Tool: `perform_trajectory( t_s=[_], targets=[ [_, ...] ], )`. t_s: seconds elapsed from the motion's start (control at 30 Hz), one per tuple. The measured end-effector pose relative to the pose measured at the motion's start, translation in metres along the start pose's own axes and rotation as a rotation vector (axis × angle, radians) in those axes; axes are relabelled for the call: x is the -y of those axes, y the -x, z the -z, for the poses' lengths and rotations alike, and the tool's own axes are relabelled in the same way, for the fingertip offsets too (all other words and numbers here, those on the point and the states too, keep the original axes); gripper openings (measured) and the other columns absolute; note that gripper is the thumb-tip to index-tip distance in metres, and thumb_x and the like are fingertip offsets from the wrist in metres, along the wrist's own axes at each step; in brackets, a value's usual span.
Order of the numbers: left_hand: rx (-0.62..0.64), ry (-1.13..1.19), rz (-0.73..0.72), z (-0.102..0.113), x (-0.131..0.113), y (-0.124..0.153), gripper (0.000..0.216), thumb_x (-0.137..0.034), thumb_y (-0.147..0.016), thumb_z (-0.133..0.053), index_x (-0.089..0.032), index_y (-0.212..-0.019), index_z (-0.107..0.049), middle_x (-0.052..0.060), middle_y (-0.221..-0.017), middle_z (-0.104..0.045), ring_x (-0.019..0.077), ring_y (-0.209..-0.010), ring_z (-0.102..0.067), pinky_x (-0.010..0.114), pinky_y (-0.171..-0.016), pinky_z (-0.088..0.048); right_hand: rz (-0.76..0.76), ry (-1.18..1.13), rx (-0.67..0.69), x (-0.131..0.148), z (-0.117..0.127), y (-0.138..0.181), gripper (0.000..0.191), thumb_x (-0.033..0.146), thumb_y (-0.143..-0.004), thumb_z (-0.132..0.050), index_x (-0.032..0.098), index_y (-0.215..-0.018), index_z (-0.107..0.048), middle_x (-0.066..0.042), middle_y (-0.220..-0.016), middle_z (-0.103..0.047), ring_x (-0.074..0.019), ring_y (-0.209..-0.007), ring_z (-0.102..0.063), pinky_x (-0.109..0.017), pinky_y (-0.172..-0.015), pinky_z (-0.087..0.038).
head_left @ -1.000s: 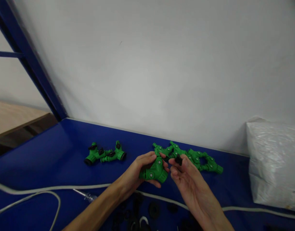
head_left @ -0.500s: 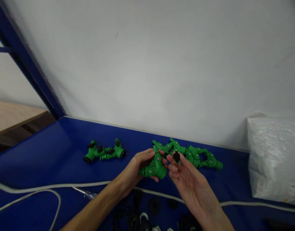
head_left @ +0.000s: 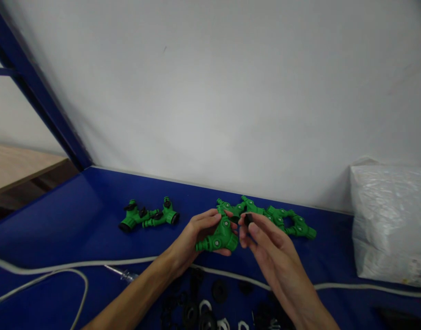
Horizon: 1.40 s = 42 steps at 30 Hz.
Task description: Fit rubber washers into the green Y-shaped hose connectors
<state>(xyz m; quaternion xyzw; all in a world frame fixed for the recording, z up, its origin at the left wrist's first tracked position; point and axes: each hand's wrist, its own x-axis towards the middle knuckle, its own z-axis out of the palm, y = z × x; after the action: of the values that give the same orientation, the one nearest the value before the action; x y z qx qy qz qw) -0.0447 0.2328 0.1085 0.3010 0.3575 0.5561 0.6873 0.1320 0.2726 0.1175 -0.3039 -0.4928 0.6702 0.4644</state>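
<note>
Left of my hands, two green fittings with black knobs [head_left: 169,216] lie on the blue table [head_left: 90,215]. My left hand [head_left: 195,231] is curled partly closed round a green Y-shaped fitting [head_left: 221,237], cradled on the fingers. Just right of that fitting, my right hand [head_left: 277,243] pinches a small black piece [head_left: 248,220], its fingers bent. More green fittings [head_left: 302,228] lie behind, reaching further right.

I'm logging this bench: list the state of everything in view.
Left hand: gripping green connector
Green connector: held, no black knobs visible
Right hand: pinching small black part
Connectors at left: black knobs fitted
Connectors behind hands: clustered, no black knobs visible
Screwdriver: lying, partly hidden
White cable: loosely curved
Package: wrapped
Loose black parts: scattered
</note>
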Motion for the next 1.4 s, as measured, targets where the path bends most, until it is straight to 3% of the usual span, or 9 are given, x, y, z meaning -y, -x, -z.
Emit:
perform_trajectory(
  t_s=[0.2, 0.47, 0.63, 0.83, 0.93, 1.2, 1.4],
  targets=[
    [-0.023, -0.073, 0.0, -0.004, 0.0, 0.0, 0.035, -0.034, -0.09, -0.065, -0.013, -0.115, -0.075, 0.015, -0.113, -0.073, 0.027, -0.098, -0.07, 0.032, -0.067, -0.062, 0.254, 0.463, 0.06, -0.011, 0.002, -0.002, 0.014, 0.031, -0.088, -0.077, 0.029, -0.101, -0.08, -0.005, -0.11, -0.069, -0.0206, -0.105, -0.066, -0.027, -0.087, -0.055],
    [-0.12, -0.165, 0.015, 0.001, 0.005, -0.004, 0.046, -0.037, -0.083, -0.075, -0.009, -0.119, -0.075, 0.016, -0.102, -0.075, 0.0243, -0.083, -0.07, 0.037, -0.067, -0.064, 0.603, 0.825, 0.056, -0.017, 0.006, -0.005, 0.029, 0.016, -0.088, -0.071, 0.034, -0.109, -0.081, -0.004, -0.093, -0.07, -0.0179, -0.085, -0.07, -0.026, -0.077, -0.058],
    [-0.17, -0.275, -0.006, 0.001, 0.005, -0.004, 0.053, -0.034, -0.083, -0.074, -0.007, -0.128, -0.07, 0.013, -0.098, -0.073, 0.02, -0.075, -0.064, 0.033, -0.057, -0.062, 0.536, 0.741, 0.051, -0.018, 0.01, -0.005, 0.028, 0.016, -0.09, -0.068, 0.034, -0.104, -0.083, -0.003, -0.089, -0.072, -0.0173, -0.078, -0.072, -0.026, -0.073, -0.063],
    [-0.09, -0.217, -0.06, 0.008, 0.007, -0.008, 0.058, -0.044, -0.079, -0.077, -0.012, -0.127, -0.069, 0.009, -0.088, -0.068, 0.0185, -0.068, -0.063, 0.029, -0.05, -0.057, 0.485, 0.698, -0.037, -0.021, 0.007, -0.003, 0.019, 0.02, -0.09, -0.07, 0.031, -0.098, -0.084, -0.004, -0.091, -0.075, -0.0185, -0.076, -0.073, -0.028, -0.072, -0.063],
    [-0.095, -0.185, -0.045, 0.007, 0.008, -0.008, 0.057, -0.046, -0.075, -0.081, -0.012, -0.119, -0.069, 0.008, -0.086, -0.066, 0.0213, -0.074, -0.065, 0.032, -0.053, -0.059, 0.487, 0.697, -0.061, -0.023, 0.007, -0.003, 0.018, 0.019, -0.089, -0.07, 0.029, -0.094, -0.084, -0.003, -0.086, -0.075, -0.0164, -0.068, -0.07, -0.026, -0.064, -0.062],
    [-0.174, -0.162, 0.023, -0.001, 0.003, -0.002, 0.049, -0.036, -0.075, -0.082, -0.009, -0.113, -0.066, 0.01, -0.091, -0.065, 0.0254, -0.089, -0.064, 0.042, -0.065, -0.065, 0.653, 0.87, 0.049, -0.027, 0.013, 0.003, 0.039, 0.011, -0.094, -0.057, 0.034, -0.116, -0.078, -0.006, -0.101, -0.074, -0.019, -0.089, -0.074, -0.029, -0.086, -0.061],
    [-0.189, -0.172, 0.017, -0.002, 0.004, -0.002, 0.047, -0.036, -0.075, -0.082, -0.011, -0.113, -0.068, 0.009, -0.092, -0.065, 0.0254, -0.09, -0.064, 0.043, -0.066, -0.065, 0.692, 0.884, 0.02, -0.032, 0.014, 0.0, 0.037, 0.012, -0.094, -0.059, 0.035, -0.114, -0.079, -0.005, -0.099, -0.074, -0.0176, -0.087, -0.073, -0.025, -0.081, -0.062]
  ],
)
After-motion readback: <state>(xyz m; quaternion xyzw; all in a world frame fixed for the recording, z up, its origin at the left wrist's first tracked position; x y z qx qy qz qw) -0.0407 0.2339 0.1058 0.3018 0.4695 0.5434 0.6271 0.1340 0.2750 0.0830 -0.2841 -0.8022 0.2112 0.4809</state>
